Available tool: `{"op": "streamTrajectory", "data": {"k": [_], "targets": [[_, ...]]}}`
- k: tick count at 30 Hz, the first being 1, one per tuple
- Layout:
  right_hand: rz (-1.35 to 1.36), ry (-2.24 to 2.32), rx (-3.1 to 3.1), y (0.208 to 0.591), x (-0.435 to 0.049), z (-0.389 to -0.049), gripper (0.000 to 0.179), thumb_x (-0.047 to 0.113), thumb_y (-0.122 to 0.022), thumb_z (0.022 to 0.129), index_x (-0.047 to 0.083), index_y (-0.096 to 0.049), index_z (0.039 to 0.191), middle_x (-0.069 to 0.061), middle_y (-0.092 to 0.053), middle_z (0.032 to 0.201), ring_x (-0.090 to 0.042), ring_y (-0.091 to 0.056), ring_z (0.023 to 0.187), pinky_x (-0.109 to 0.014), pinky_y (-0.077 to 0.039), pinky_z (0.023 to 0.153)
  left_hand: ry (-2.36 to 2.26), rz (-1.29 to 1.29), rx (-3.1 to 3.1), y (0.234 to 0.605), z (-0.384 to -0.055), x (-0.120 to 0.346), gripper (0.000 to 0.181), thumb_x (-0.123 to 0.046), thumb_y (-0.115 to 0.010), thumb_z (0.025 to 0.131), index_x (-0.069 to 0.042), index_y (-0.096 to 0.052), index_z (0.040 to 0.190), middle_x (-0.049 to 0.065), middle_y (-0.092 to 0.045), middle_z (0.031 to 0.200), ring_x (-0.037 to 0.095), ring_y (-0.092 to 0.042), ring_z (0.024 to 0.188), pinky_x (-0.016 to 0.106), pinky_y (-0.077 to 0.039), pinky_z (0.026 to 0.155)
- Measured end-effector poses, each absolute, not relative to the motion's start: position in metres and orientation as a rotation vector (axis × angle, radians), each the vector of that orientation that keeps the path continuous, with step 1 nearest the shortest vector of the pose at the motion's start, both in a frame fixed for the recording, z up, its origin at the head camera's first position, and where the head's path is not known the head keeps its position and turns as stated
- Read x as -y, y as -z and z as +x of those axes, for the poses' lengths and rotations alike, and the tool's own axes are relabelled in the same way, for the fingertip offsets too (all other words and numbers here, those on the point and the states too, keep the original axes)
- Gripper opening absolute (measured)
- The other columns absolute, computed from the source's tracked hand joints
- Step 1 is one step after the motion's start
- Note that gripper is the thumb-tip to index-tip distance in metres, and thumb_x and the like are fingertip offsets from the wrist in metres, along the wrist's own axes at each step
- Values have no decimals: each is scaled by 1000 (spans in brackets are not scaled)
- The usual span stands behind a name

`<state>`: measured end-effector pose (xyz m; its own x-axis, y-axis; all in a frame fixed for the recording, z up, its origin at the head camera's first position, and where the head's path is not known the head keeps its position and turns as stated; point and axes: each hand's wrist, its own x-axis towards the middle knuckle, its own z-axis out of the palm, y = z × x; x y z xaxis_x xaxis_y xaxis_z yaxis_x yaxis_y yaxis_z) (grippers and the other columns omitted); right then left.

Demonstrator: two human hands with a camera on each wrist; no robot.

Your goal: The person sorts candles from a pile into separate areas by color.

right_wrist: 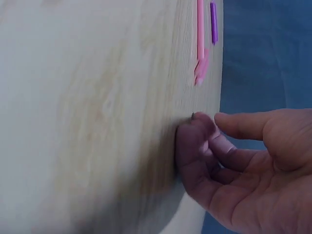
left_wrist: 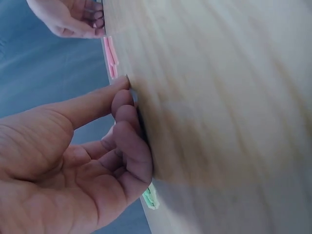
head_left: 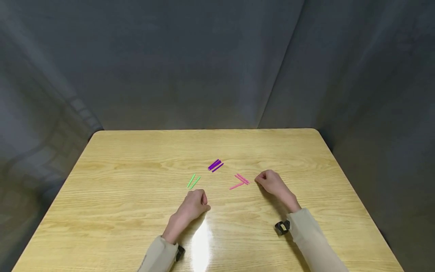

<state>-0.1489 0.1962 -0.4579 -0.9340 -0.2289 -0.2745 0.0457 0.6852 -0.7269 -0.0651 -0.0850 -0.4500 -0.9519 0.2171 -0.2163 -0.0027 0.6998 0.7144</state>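
My left hand (head_left: 192, 205) rests on the table just below two thin green sticks (head_left: 195, 183), its fingers loosely curled around nothing. Its thumb reaches forward to the index fingertip in the left wrist view. To the right, my right hand (head_left: 273, 183) lies beside three pink sticks (head_left: 236, 186), fingertips a short way from their ends. In the right wrist view its fingers (right_wrist: 191, 146) bend loosely, with a gap between thumb and index finger. Two pink sticks lie side by side while the third slants off toward the left. Farther back sits a small bunch of purple sticks (head_left: 215, 165).
A pale wooden table (head_left: 136, 158) with rounded far corners carries everything. Dark grey curtains (head_left: 190, 68) hang behind it and along both sides. A bright light reflection shows on the tabletop beside the left forearm. Each wrist wears a black device (head_left: 282, 227).
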Motion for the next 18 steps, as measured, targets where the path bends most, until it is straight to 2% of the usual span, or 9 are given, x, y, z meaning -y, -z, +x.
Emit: {"op": "streamTrajectory", "data": {"k": [2, 5, 10, 14, 18], "targets": [[-114, 1189, -2478, 459, -204, -150, 22, 9, -52, 98, -5, -63, 86, -7, -58, 69, -14, -52, 60, -25, -45, 57, -1113, 172, -2622, 452, -65, 82, 23, 2, -73, 79, -5, -52, 75, 2, -50, 69, 14, -46, 63, 23, -41, 56], [-75, 1311, -2354, 461, -214, -154, 20, 6, -51, 99, -11, -60, 94, -10, -56, 72, -15, -54, 62, -27, -50, 58, -1130, 187, -2607, 453, -68, 77, 22, 1, -73, 80, -5, -53, 76, 1, -50, 70, 14, -47, 64, 24, -42, 58], [-29, 1416, -2257, 464, -223, -155, 22, 5, -50, 100, -15, -57, 107, -10, -57, 76, -15, -55, 66, -28, -52, 60, -1122, 207, -2599, 450, -74, 78, 22, 1, -73, 80, -4, -53, 77, 2, -53, 72, 15, -48, 66, 25, -43, 59], [-6, 1447, -2230, 468, -225, -151, 23, 4, -49, 100, -15, -58, 109, -12, -60, 80, -15, -56, 69, -29, -53, 62, -1072, 213, -2606, 448, -75, 80, 22, 0, -73, 80, -5, -52, 75, 1, -53, 71, 15, -49, 65, 25, -43, 59], [-39, 1398, -2284, 469, -224, -146, 22, 7, -52, 100, -12, -60, 105, -11, -59, 78, -16, -58, 67, -29, -53, 62, -1039, 243, -2594, 447, -77, 81, 22, -5, -71, 84, -6, -52, 74, 0, -52, 68, 12, -46, 61, 23, -41, 56]]}}
